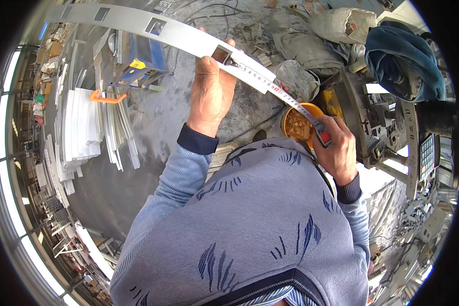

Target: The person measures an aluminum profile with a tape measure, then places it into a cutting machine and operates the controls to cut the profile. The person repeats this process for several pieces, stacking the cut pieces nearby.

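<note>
At left, a bundle of white lengths (81, 125) is seen on the near side of a pale strip (186, 40) pierced by square cutouts. The strip's long axis is slanted from far left to nearer right, its longer part extended leftward beyond the left grip (210, 97). By that grip the strip is clasped across its width near its right end, thumb at the near edge, fingertips past the far one. From beside the last cutout, a tape blade (290, 99) is laid along the strip and carried past its end on nearly the same line (rising numbers are read rightward). Below the blade, a yellow bucket (286, 122) is partly hidden. At right, the tape case (322, 135) is wrapped by the right grip (340, 149), set nearer and apart from the strip; the left grip is thus the closer one.
</note>
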### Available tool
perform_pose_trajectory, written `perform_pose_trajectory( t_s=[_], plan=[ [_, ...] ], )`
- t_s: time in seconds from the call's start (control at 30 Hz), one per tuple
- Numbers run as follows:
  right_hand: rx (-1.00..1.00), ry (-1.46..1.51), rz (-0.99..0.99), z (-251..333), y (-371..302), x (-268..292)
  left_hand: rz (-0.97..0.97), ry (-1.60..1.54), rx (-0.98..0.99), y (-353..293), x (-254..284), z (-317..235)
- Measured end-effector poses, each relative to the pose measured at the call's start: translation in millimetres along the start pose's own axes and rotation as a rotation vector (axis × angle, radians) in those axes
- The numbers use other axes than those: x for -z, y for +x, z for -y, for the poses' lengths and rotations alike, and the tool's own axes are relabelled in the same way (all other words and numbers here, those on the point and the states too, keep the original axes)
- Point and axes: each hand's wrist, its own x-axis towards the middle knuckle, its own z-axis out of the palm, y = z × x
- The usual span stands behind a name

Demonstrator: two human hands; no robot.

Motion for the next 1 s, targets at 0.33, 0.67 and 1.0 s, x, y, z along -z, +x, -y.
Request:
perform_pose_trajectory(
  t_s=[0.33,0.67,1.0],
  plan=[
    [0.014,-0.069,-0.036,-1.7,2.8,2.4,-0.037,0.037,0.034,1.1,-3.9,-0.2],
    [0.020,-0.091,-0.057,-5.5,3.0,3.5,-0.035,-0.054,0.069,4.8,-1.4,2.6],
    [0.030,-0.136,-0.074,-8.5,4.4,6.4,-0.063,-0.055,0.076,9.0,-4.5,7.2]
  ],
)
